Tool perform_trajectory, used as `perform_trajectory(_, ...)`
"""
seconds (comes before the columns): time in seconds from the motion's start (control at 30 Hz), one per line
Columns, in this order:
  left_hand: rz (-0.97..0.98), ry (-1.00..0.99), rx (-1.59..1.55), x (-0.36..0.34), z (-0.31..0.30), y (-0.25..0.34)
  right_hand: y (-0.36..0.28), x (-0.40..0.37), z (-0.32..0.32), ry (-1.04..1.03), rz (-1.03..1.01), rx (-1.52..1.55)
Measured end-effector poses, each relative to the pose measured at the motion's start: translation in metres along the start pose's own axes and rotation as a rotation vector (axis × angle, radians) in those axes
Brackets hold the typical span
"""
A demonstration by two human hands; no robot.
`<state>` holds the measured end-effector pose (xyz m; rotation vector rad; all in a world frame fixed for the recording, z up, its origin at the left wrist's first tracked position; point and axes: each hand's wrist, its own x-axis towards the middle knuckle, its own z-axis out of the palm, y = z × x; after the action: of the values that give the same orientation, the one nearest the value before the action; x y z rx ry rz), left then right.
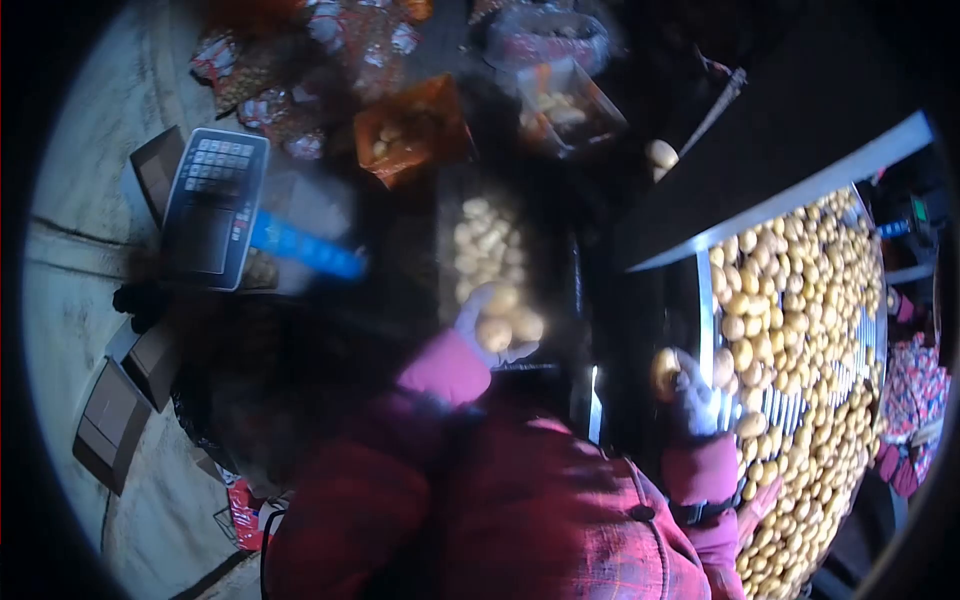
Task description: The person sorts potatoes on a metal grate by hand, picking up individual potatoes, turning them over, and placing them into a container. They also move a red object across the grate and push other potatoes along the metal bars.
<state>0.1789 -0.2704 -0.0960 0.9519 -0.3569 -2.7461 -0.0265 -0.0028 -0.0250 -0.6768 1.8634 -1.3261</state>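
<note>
My left hand (478, 322), in a pale glove, is closed around a few potatoes (508, 322) at the near end of a crate. In that dark crate (450, 210) lies a heap of potatoes (487, 240). My right hand (694, 395), also in a pale glove, grips one potato (663, 370) beside the metal edge of a roller conveyor. Many potatoes (790, 290) cover the conveyor (780, 408), with bare rollers showing near my right hand.
A scale display (215, 210) on a blue arm stands at left. Beyond the crate are an orange-lined box (410, 125) and another box (570, 105) holding potatoes. A slanted metal panel (790, 195) overhangs the conveyor. Another person's hand (762, 505) reaches over the potatoes at lower right.
</note>
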Motion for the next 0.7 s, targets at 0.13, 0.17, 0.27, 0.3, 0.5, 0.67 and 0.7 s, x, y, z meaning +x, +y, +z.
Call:
perform_trajectory(0.13,0.262,-0.175,0.162,0.01,0.035,0.069,0.018,-0.008,0.01,0.077,0.049,0.159)
perform_trajectory(0.17,0.214,-0.258,0.123,0.018,0.04,0.096,0.018,-0.01,0.01,0.153,0.063,0.168)
perform_trajectory(0.27,0.633,0.082,0.12,0.068,0.035,0.175,-0.005,-0.009,0.015,0.069,0.061,0.232)
perform_trajectory(0.3,0.768,-0.008,0.241,0.083,0.017,0.205,0.0,-0.01,0.007,0.044,0.118,0.209)
perform_trajectory(0.5,0.174,0.061,0.045,0.091,0.03,0.132,-0.015,-0.031,0.012,0.205,0.146,0.766)
perform_trajectory(0.67,-0.552,-0.302,0.307,0.077,0.094,-0.026,0.014,-0.04,-0.001,0.292,0.019,0.855)
perform_trajectory(0.7,-0.517,-0.211,0.539,0.049,0.143,-0.05,0.01,-0.04,-0.001,0.287,0.015,0.87)
